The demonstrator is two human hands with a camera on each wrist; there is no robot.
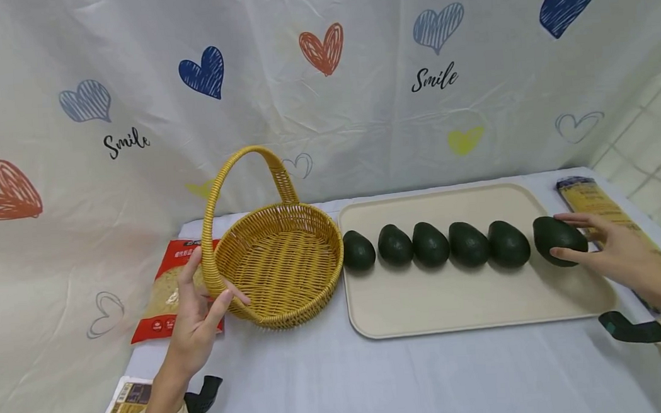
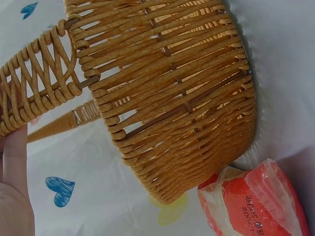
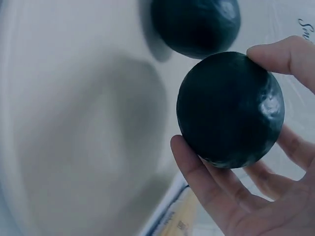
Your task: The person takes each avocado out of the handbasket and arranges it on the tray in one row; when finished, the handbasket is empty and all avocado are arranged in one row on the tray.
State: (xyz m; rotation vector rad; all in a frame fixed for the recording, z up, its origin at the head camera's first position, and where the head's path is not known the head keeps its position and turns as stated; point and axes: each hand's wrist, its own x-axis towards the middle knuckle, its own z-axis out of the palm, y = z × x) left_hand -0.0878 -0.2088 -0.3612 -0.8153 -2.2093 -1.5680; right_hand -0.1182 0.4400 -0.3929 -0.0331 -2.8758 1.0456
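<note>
My right hand (image 1: 623, 252) holds a dark green avocado (image 3: 229, 110) between thumb and fingers at the right end of a beige tray (image 1: 456, 306). In the right wrist view the avocado appears lifted off the tray, above a shadow. Several more avocados (image 1: 469, 244) lie in a row across the tray. To the left stands a yellow-brown woven basket (image 1: 280, 273) with a tall arched handle (image 1: 210, 239) and nothing inside. My left hand (image 1: 193, 332) grips the handle near its lower left end, with a finger reaching past it over the basket's rim. In the left wrist view, that hand's fingers are mostly hidden.
A red-and-clear food packet (image 1: 163, 305) lies behind the left hand, beside the basket. Another packet (image 1: 128, 408) is at the front left. A long yellow and dark blue packet (image 1: 597, 199) lies right of the tray. Behind the table hangs a heart-printed cloth (image 1: 358, 104).
</note>
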